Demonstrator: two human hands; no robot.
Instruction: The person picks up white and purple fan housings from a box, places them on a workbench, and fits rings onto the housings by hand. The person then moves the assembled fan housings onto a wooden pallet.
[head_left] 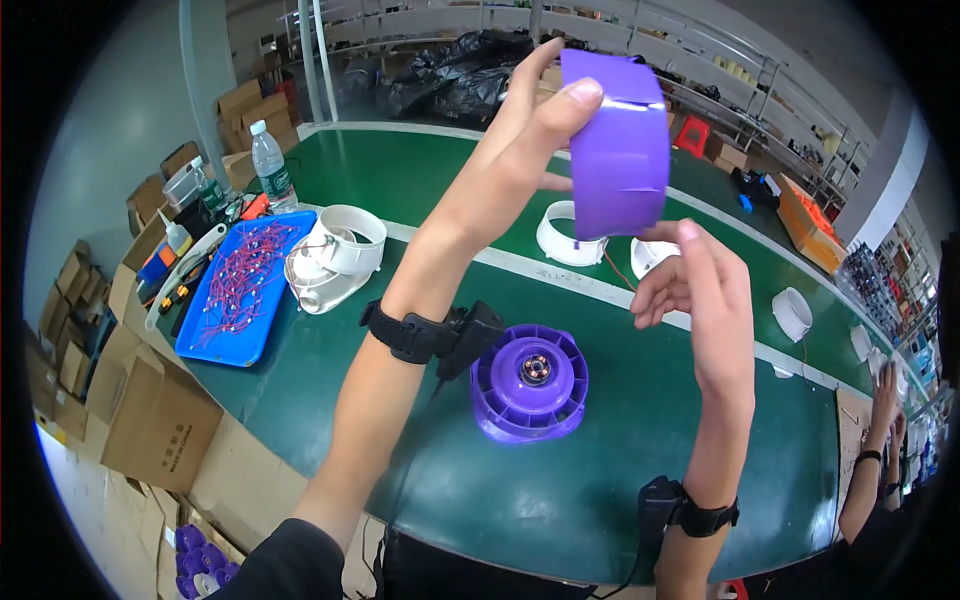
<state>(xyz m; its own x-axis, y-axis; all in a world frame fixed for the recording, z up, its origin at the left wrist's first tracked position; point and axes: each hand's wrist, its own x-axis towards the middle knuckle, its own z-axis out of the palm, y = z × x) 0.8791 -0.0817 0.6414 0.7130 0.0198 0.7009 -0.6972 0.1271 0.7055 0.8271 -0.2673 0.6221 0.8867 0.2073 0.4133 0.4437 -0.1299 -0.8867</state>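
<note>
Raised over the bench, a purple plastic ring housing (622,150) is gripped at its left side by my left hand (525,140), thumb on the outer wall. Just below its lower edge is my right hand (705,295), fingers loosely curled and thumb apart, with nothing visible in it. Whether a right fingertip touches the ring I cannot tell. On the green table (450,510) between my forearms sits a round purple finned fan part (530,385), with a copper-coloured piece at its centre.
At left lies a blue tray (225,345) of red wires, beside white plastic housings (340,255) and a water bottle (270,165). White rings (570,245), (792,314) stand along the pale strip. Another person's hands (885,400) work at far right. A cardboard box (165,425) stands left of the table.
</note>
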